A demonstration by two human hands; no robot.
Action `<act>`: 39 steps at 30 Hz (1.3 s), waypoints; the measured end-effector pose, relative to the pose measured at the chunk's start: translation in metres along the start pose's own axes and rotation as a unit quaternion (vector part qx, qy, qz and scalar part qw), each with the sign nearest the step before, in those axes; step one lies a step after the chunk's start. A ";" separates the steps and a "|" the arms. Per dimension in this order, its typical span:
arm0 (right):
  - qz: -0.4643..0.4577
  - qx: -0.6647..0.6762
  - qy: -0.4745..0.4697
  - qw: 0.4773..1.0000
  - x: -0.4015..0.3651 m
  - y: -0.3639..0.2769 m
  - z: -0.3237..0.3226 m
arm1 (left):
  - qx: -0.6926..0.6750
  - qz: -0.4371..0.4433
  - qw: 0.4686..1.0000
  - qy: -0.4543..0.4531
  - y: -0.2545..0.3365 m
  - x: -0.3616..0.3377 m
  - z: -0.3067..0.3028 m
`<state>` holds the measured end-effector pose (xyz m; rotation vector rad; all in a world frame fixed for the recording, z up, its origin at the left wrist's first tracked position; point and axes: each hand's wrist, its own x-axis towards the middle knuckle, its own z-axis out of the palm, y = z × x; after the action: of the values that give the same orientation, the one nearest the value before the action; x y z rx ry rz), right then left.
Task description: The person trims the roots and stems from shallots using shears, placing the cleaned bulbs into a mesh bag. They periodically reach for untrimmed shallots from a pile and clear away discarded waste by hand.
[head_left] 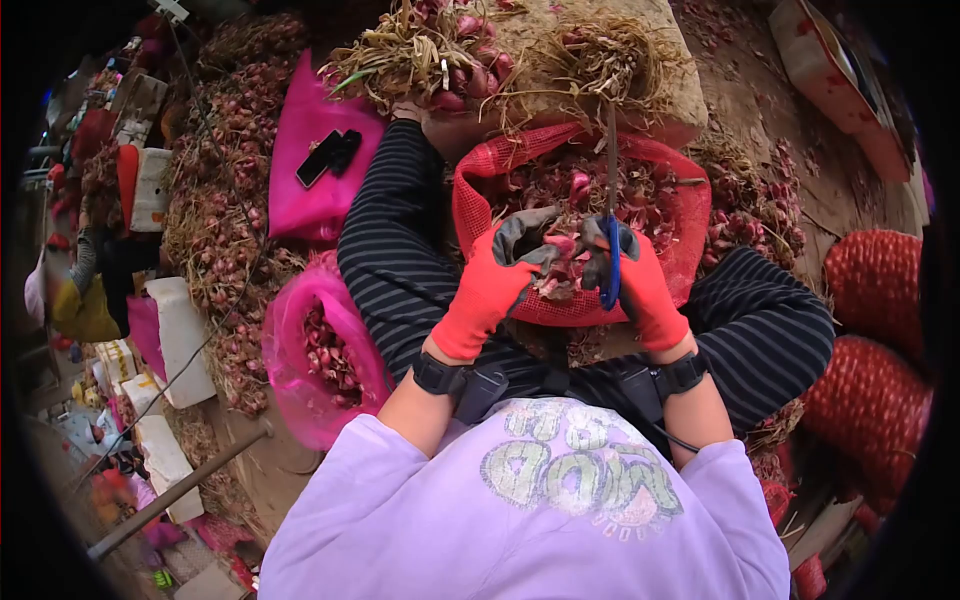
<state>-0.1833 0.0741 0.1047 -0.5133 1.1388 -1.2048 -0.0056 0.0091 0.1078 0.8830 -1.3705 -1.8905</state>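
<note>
Both my hands wear red gloves with dark grey fingers, above an open red mesh bag (pixel 690 215) that holds shallots and loose skins. My left hand (pixel 505 275) has its fingers curled round a small cluster of shallots (pixel 562 270). My right hand (pixel 635 280) holds blue-handled scissors (pixel 610 262), whose long blades point away from me over the bag; its fingers also meet the cluster's right side. Beyond the bag, a bunch of shallots with dry stems (pixel 470 60) and a heap of dry stems (pixel 620 65) lie on a pale block (pixel 540 115).
At the left are a pink bag of shallots (pixel 330 360), a pink sheet (pixel 300 200) with a phone (pixel 318 160), and a long shallot pile (pixel 215 240). Full red sacks (pixel 865 410) stand at the right. Another person (pixel 85 290) is at the far left.
</note>
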 end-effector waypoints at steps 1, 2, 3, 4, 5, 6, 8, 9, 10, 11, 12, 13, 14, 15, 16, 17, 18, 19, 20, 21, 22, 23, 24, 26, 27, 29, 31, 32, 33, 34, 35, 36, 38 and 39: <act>-0.014 -0.009 -0.007 1.000 0.000 -0.001 0.005 | 0.031 0.012 0.999 -0.002 -0.001 0.000 0.001; -0.028 -0.017 -0.012 0.999 0.000 -0.003 0.008 | 0.002 -0.012 1.000 0.002 0.001 -0.001 0.002; -0.020 0.024 -0.041 0.999 -0.002 -0.006 0.007 | -0.026 -0.035 0.999 0.006 0.006 -0.002 0.005; -0.011 0.066 -0.071 0.995 -0.004 -0.010 0.006 | -0.055 -0.059 0.997 0.010 0.009 -0.003 0.007; -0.002 0.107 -0.100 0.989 -0.006 -0.012 0.004 | -0.094 -0.062 0.994 0.003 0.007 -0.002 0.007; 0.000 0.113 -0.088 0.990 -0.006 -0.009 -0.001 | -0.133 -0.065 0.989 -0.003 0.004 -0.003 0.007; 0.005 0.127 -0.065 0.990 -0.004 0.000 -0.010 | -0.198 -0.057 0.979 0.002 -0.006 -0.002 0.007; 0.007 0.162 -0.059 0.985 -0.006 0.001 -0.006 | -0.224 -0.046 0.974 0.011 -0.012 -0.001 0.009; 0.007 0.197 -0.051 0.979 -0.011 0.001 0.000 | -0.249 -0.035 0.968 0.020 -0.017 0.000 0.009; 0.008 0.232 -0.043 0.972 -0.013 0.002 0.004 | -0.209 -0.029 0.977 0.029 -0.020 0.000 0.007; 0.008 0.213 -0.048 0.976 -0.012 0.005 0.001 | -0.170 -0.023 0.984 0.039 -0.023 -0.002 0.004; 0.008 0.193 -0.052 0.980 -0.010 0.010 -0.005 | -0.131 -0.017 0.990 0.047 -0.024 -0.003 0.003; 0.009 0.174 -0.057 0.983 -0.009 0.013 -0.009 | -0.134 -0.009 0.990 0.040 -0.024 -0.002 0.004; 0.018 0.149 -0.050 0.987 -0.009 0.012 -0.010 | -0.136 -0.001 0.990 0.034 -0.022 0.000 0.005; 0.027 0.123 -0.043 0.991 -0.009 0.011 -0.011 | -0.139 0.007 0.990 0.027 -0.020 0.001 0.006; 0.037 0.097 -0.038 0.994 -0.008 0.010 -0.012 | -0.140 -0.002 0.990 0.029 -0.018 0.001 0.006; 0.038 0.071 -0.012 0.997 -0.006 0.010 -0.014 | -0.141 -0.010 0.989 0.031 -0.016 0.001 0.005; 0.039 0.046 0.015 0.998 -0.003 0.009 -0.016 | -0.142 -0.019 0.989 0.032 -0.015 0.001 0.004; 0.040 0.020 0.042 0.998 -0.001 0.009 -0.017 | -0.119 -0.012 0.991 0.055 -0.017 0.001 0.004; -0.004 0.001 0.029 1.000 -0.001 0.005 -0.013 | -0.096 -0.005 0.992 0.076 -0.022 0.002 0.005; -0.047 -0.017 0.016 0.999 -0.001 -0.002 -0.004 | -0.074 0.001 0.992 0.098 -0.024 0.002 0.006; -0.090 -0.036 0.002 0.995 -0.001 -0.008 0.003 | -0.059 0.000 0.995 0.085 -0.023 0.002 0.009; -0.098 -0.086 -0.001 0.991 -0.002 -0.012 0.008 | -0.044 -0.002 0.996 0.073 -0.018 0.001 0.012; -0.113 -0.186 -0.007 0.976 -0.004 -0.018 0.013 | -0.026 0.004 0.998 0.059 -0.016 0.000 0.017; -0.097 -0.058 -0.045 0.993 -0.002 -0.012 0.008 | -0.023 0.012 0.998 0.057 -0.016 0.000 0.019; -0.059 0.198 -0.117 0.971 0.003 0.005 -0.009 | -0.002 0.032 0.997 0.071 -0.016 -0.001 0.021; -0.048 0.273 -0.102 0.955 0.000 -0.002 -0.010 | 0.033 0.057 0.992 0.105 -0.016 -0.001 0.022; -0.042 0.309 -0.095 0.945 0.000 -0.004 -0.011 | 0.069 0.052 0.991 0.098 -0.018 0.000 0.018; -0.041 0.311 -0.097 0.944 0.000 -0.006 -0.013 | 0.105 0.047 0.989 0.091 -0.022 0.001 0.010; -0.040 0.313 -0.100 0.944 0.000 -0.007 -0.016 | 0.141 0.041 0.986 0.084 -0.027 0.001 0.005; -0.039 0.316 -0.101 0.942 0.000 -0.007 -0.019 | 0.162 0.056 0.978 0.119 -0.031 -0.001 0.006; -0.040 0.252 -0.102 0.961 0.002 -0.006 -0.022 | 0.183 0.070 0.969 0.153 -0.032 -0.005 0.010; -0.122 0.092 -0.063 0.986 -0.002 0.007 -0.027 | 0.194 0.087 0.967 0.142 -0.029 -0.007 0.014; -0.161 0.010 -0.044 0.986 -0.003 0.015 -0.029 | 0.184 0.089 0.974 0.099 -0.010 -0.006 0.019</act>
<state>-0.2021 0.0892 0.0818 -0.7497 0.9908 -1.4536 -0.0189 0.0268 0.1036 1.0544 -1.6426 -1.3956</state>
